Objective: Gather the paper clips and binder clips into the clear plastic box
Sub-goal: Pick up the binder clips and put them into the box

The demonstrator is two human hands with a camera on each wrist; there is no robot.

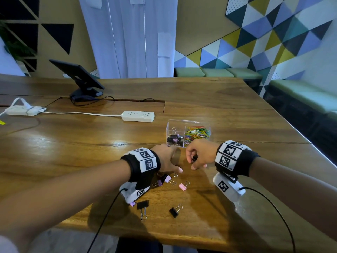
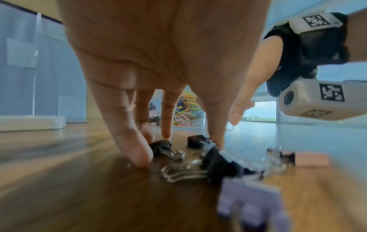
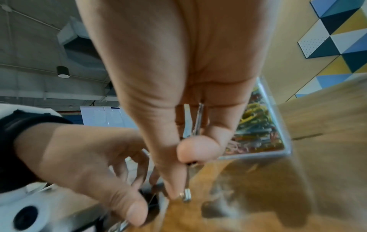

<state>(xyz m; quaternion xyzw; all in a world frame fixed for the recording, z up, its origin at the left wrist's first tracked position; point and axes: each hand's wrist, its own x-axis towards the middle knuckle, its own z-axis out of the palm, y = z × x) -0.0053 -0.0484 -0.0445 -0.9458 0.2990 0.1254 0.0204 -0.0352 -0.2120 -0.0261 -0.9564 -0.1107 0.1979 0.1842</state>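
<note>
The clear plastic box (image 1: 188,123) stands on the wooden table; black binder clips lie in its left half and coloured paper clips (image 1: 197,133) in its right half. Just in front of it, my right hand (image 1: 197,158) pinches a black binder clip (image 1: 194,158), whose wire handles (image 3: 188,122) show against the palm. My left hand (image 1: 169,159) points down with straight, spread fingers; one fingertip (image 2: 139,153) touches the table beside a small black binder clip (image 2: 163,146). Loose binder clips lie nearer me: purple and black (image 1: 165,179), pink (image 1: 183,186), and two black ones (image 1: 143,205) (image 1: 174,211).
A white power strip (image 1: 138,116) lies left of the box, with a second strip (image 1: 22,110) at the far left. A black tablet on a stand (image 1: 80,77) is at the back. The table's right edge (image 1: 310,143) runs close to the box.
</note>
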